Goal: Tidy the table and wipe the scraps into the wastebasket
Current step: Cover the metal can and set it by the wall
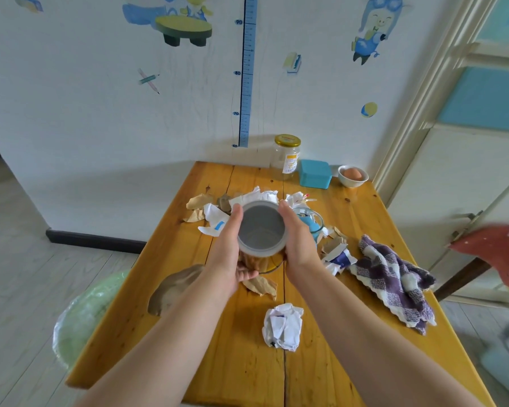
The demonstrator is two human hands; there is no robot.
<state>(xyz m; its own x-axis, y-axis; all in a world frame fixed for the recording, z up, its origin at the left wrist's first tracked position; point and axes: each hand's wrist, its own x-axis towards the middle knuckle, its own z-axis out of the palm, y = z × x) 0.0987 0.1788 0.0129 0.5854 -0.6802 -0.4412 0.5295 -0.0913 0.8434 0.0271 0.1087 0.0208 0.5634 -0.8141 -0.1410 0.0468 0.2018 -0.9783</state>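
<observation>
A round clear container with a grey lid point(261, 228) is held above the middle of the wooden table point(241, 365). My left hand point(228, 248) grips its left side, thumb under the base. My right hand point(299, 239) grips its right side. Torn white and brown paper scraps point(215, 218) lie scattered behind and around it. A crumpled white paper ball point(282, 326) sits nearer the front. A purple and white checked cloth point(393, 277) lies bunched at the right. The green-lined wastebasket point(80, 315) stands on the floor by the table's left edge.
At the table's back stand a glass jar with a yellow lid point(286, 157), a teal box point(315, 173) and a small white bowl holding an egg point(352, 175). A glass bowl point(313, 221) sits behind my right hand. A chair with a red cushion point(497, 254) is at the right.
</observation>
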